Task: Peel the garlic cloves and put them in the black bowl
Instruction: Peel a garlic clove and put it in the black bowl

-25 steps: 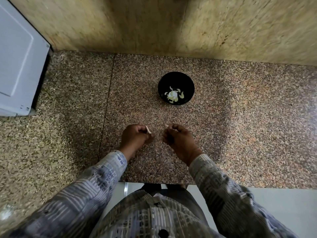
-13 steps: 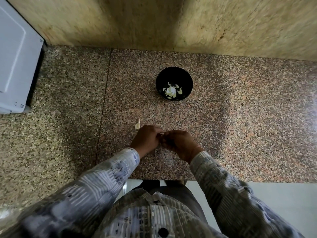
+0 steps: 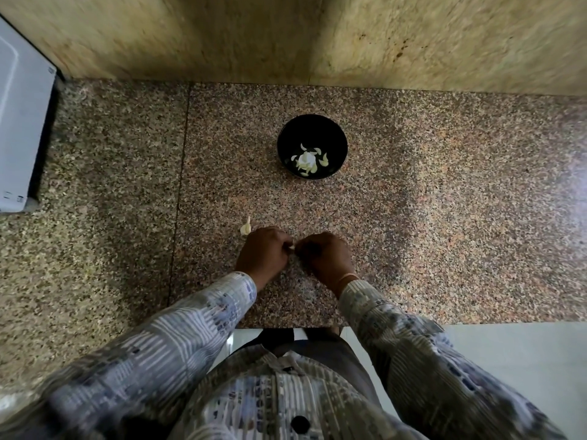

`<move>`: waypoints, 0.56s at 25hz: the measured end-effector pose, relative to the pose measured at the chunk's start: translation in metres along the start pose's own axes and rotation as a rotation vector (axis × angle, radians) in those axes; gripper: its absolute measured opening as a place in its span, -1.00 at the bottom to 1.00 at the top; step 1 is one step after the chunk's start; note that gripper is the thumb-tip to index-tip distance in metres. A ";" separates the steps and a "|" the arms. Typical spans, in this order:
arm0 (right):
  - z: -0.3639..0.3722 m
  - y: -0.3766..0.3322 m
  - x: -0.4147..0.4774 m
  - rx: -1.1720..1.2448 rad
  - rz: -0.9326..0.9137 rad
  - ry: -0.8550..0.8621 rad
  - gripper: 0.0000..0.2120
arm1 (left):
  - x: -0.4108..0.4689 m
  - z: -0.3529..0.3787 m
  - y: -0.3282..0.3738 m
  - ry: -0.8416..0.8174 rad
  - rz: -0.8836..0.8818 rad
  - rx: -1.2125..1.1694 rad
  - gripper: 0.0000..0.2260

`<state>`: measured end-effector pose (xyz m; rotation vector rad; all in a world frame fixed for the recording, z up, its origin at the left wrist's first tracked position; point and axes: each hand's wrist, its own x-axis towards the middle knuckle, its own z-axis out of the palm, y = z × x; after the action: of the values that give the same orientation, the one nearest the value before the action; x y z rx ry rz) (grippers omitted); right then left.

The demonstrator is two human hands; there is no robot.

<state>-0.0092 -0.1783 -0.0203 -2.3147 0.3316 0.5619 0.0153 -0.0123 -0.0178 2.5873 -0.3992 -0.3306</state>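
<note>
A black bowl (image 3: 312,147) stands on the granite counter, with pale garlic pieces (image 3: 307,160) lying inside it. Nearer to me, my left hand (image 3: 263,252) and my right hand (image 3: 324,255) meet with curled fingers. Between their fingertips they pinch a small garlic clove (image 3: 291,246), of which only a white sliver shows. A pale scrap of garlic (image 3: 245,228) lies on the counter just beyond my left hand.
A white appliance (image 3: 22,128) stands at the far left on the counter (image 3: 444,217). A stone wall (image 3: 317,36) rises behind the bowl. The counter's front edge runs just below my wrists, with light floor (image 3: 524,360) beyond it at the lower right.
A second ago my hands were apart, each holding a bit of garlic. They have come together on one clove, and a pale scrap now lies on the counter by my left hand.
</note>
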 end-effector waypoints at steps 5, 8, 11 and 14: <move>-0.002 -0.003 0.018 -0.036 0.107 -0.033 -0.91 | 0.005 0.003 0.002 -0.109 0.019 0.075 -0.91; -0.005 -0.004 0.020 -0.039 0.115 -0.076 -0.95 | 0.002 0.005 -0.001 -0.099 0.023 0.039 -0.93; -0.005 -0.011 0.026 -0.090 0.171 -0.095 -0.85 | 0.009 0.004 -0.003 -0.078 -0.014 0.000 -0.92; -0.007 -0.011 0.031 -0.051 0.227 -0.084 -0.86 | 0.014 0.003 -0.002 -0.078 -0.020 0.001 -0.90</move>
<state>0.0239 -0.1779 -0.0241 -2.3097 0.5501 0.7846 0.0275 -0.0169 -0.0233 2.5871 -0.4019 -0.4398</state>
